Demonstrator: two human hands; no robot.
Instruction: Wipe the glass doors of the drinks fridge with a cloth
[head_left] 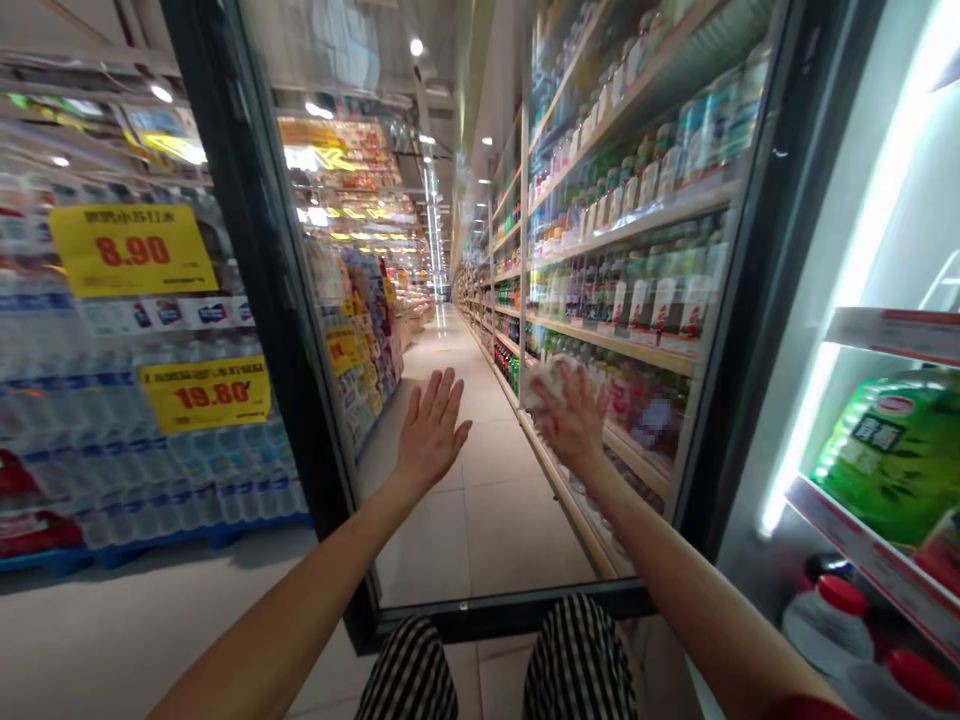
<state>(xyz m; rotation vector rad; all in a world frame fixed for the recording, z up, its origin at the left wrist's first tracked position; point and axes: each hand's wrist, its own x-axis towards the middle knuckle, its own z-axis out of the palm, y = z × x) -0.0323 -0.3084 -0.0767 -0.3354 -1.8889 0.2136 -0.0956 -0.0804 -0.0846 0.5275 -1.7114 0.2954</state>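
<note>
A glass door (420,540) in a black frame stands swung out in front of me, with shelves and an aisle showing through its pane. My left hand (431,428) lies flat toward the glass, its fingers stretched out and nothing in it. Further right, my right hand (576,415) presses a pale, crumpled cloth (546,385) toward the pane; both are somewhat blurred. The cloth shows mostly at the left of the fingers, and its part under the palm is hidden.
Lit cooler shelves with a green-wrapped bottle pack (892,445) and red-capped bottles (829,620) lie close at the right. Stacked water bottles (165,480) with yellow price signs (135,250) stand at the left. My knees (577,650) are just below the door's bottom edge.
</note>
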